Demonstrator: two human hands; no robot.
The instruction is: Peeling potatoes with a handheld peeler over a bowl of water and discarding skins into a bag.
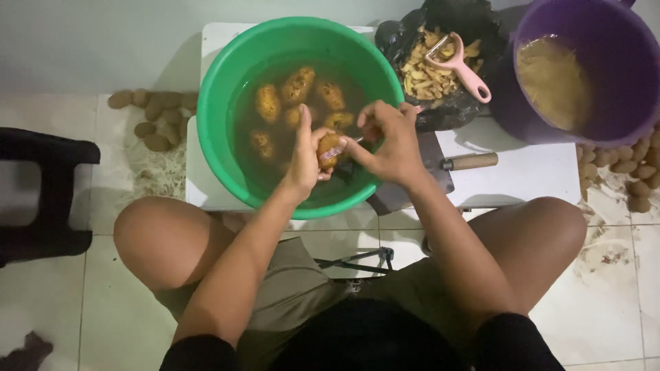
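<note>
left hand (304, 163) fingers clamped on a potato (330, 148) over the green basin (220, 103), right hand (388, 141) fingers closed round a peeler (347, 143)

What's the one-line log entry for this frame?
left hand: holds potato | right hand: small tool on potato | over green basin of water | pink peeler: idle on peels

Home kitchen floor, white tiles (103, 309), green basin (220, 103), loose potatoes (155, 113)
</note>
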